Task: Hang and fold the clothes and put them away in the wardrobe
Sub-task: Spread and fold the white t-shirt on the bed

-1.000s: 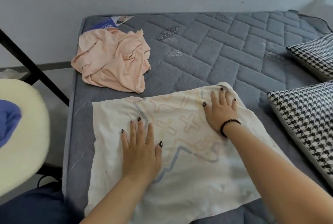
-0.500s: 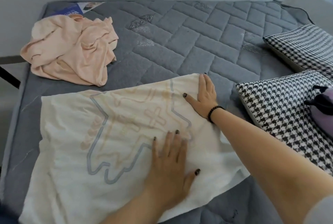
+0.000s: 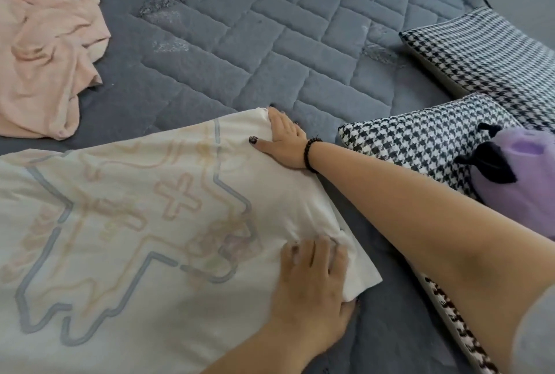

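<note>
both forearms are bare. the right hand (image 3: pixel 285 140) has dark polished nails and a bracelet of dark round beads (image 3: pixel 310 154) at the wrist. a grey sleeve edge (image 3: pixel 537 337) shows on the upper arm. the left hand (image 3: pixel 312 289) is blurred.
</note>
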{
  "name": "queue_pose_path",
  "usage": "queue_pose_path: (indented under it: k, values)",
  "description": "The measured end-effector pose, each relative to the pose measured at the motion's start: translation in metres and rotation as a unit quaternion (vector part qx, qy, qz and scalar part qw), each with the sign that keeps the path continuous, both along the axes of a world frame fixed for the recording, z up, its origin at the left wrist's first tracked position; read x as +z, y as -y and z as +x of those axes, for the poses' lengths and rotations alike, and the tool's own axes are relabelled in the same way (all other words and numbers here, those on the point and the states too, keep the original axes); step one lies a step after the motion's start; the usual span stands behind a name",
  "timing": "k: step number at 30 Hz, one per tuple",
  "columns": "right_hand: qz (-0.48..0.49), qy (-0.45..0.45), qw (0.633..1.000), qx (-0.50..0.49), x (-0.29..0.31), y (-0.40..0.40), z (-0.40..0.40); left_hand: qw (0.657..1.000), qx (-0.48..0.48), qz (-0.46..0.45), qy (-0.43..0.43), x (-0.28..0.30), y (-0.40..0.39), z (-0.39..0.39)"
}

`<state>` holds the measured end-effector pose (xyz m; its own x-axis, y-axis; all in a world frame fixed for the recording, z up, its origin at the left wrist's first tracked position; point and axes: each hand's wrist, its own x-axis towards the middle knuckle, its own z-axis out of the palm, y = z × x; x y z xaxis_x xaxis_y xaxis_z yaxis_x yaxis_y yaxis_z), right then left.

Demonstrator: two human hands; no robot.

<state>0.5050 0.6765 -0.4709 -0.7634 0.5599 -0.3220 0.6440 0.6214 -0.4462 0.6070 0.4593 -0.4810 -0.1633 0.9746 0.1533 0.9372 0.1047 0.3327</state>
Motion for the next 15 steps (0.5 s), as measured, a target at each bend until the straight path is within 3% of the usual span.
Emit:
queue_pose_path:
  k: [5,9,11,13,15]
  values:
    - [-0.016,-0.034,0.999,-0.011,0.006,-0.003,0.000,1.000,-0.006,0.025,0.009,0.000,-0.010,0.004]
    - [-0.036,-0.042,0.998,-0.030,0.020,0.000,-0.003,0.991,0.027,0.023,0.131,0.009,0.002,-0.008]
    - [-0.026,-0.025,0.999,-0.039,0.026,0.003,-0.007,0.955,0.098,0.025,0.280,0.018,0.014,-0.016]
    - [-0.012,0.004,0.998,-0.054,0.036,0.007,-0.013,0.897,0.170,-0.004,0.407,0.027,0.032,-0.026]
    - [0.016,0.038,0.997,-0.064,0.050,0.011,-0.019,0.867,0.202,0.021,0.456,0.030,0.053,-0.038]
